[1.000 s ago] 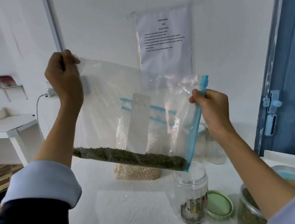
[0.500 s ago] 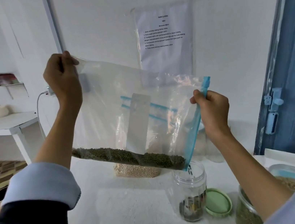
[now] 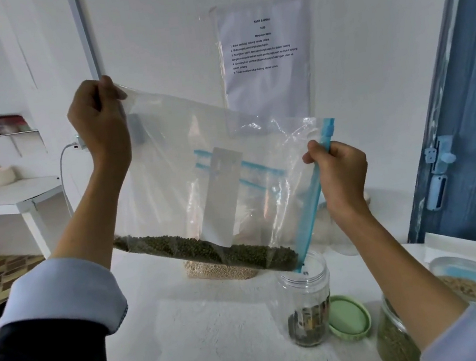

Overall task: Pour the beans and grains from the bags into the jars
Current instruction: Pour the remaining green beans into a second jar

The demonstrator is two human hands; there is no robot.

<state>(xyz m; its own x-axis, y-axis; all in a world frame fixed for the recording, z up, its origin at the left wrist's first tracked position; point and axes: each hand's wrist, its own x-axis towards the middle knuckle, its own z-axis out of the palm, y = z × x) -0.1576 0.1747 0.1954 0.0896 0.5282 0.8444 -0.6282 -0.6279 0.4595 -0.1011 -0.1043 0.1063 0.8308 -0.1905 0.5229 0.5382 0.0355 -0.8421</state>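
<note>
From the head camera we see our left hand (image 3: 98, 120) raised, fingers curled tight on one corner of the clear zip bag (image 3: 204, 166), while our right hand (image 3: 340, 172) pinches its blue zipper edge lower down. The bag hangs tilted, green beans (image 3: 210, 250) gathered along its bottom fold, its lowest corner right at the mouth of an open jar (image 3: 306, 296) on the white table (image 3: 211, 346). A green lid (image 3: 349, 317) lies just beside that jar.
</note>
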